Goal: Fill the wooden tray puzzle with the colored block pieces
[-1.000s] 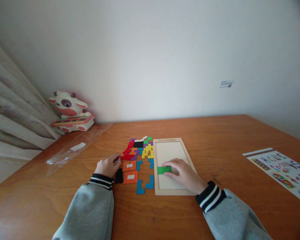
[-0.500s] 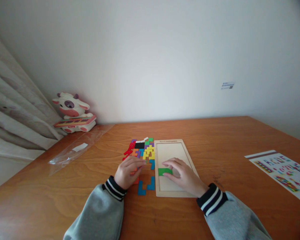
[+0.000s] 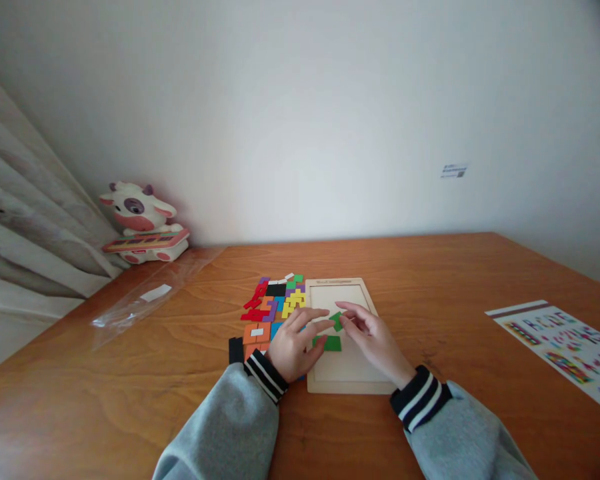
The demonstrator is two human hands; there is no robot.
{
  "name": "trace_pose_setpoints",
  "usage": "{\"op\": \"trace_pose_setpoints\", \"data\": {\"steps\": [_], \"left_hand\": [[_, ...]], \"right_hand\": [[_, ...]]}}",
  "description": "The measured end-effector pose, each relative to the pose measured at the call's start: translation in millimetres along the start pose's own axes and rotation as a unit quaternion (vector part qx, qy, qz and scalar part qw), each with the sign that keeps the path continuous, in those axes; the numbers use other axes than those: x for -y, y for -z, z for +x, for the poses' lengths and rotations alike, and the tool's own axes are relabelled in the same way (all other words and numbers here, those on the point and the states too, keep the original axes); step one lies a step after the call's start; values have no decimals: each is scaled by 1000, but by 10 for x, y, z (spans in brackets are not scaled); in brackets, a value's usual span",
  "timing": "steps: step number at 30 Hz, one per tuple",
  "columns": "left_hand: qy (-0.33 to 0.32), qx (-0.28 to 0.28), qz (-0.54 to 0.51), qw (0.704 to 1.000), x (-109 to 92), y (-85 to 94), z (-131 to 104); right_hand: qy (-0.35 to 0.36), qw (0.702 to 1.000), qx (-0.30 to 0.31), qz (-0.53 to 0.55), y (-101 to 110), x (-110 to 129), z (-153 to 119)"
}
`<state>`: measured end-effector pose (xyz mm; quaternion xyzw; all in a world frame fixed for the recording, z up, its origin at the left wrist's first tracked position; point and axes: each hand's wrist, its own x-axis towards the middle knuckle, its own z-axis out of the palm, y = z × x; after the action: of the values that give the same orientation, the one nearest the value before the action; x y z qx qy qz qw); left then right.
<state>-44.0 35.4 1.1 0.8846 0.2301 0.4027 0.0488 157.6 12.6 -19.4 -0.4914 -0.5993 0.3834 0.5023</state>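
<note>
A small green puzzle piece (image 3: 337,321) is held tilted above the wooden puzzle board (image 3: 353,387), between the fingertips of both hands. My right hand (image 3: 375,340) pinches it at its right side with thumb and forefinger. From the left, my left hand (image 3: 295,343) reaches over the board's edge, fingers stretched and thumb apart, its fingertips at the piece's left side. Below them a green rectangular piece (image 3: 333,343) lies flat inside the frame, partly behind the left thumb. My left hand hides some of the blue pieces (image 3: 275,328).
Left of the board lie red (image 3: 254,315), yellow (image 3: 294,301), orange (image 3: 253,332) and black pieces (image 3: 236,350). A clear plastic bag (image 3: 130,310) and a cow toy with a keyboard (image 3: 147,230) are at the far left. A printed pattern sheet (image 3: 565,347) lies at the right.
My left hand has moved right from the loose pieces to the board, and a second green piece now shows between the hands. My right hand has come off the flat green piece.
</note>
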Motion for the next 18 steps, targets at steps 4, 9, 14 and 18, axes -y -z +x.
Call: {"op": "trace_pose_setpoints", "data": {"steps": [4, 9, 14, 18], "left_hand": [[-32, 79, -24, 996, -22, 34, -62], [-63, 113, -11, 992, -13, 26, -115], [-45, 141, -3, 989, 1, -6, -155], [-42, 152, -12, 987, -14, 2, -155]], "right_hand": [[26, 997, -26, -71, 17, -52, -1], [27, 991, -19, -132, 4, -106, 8], [46, 982, 6, -181, 0, -123, 35], [74, 974, 27, -214, 7, -165, 39]]}}
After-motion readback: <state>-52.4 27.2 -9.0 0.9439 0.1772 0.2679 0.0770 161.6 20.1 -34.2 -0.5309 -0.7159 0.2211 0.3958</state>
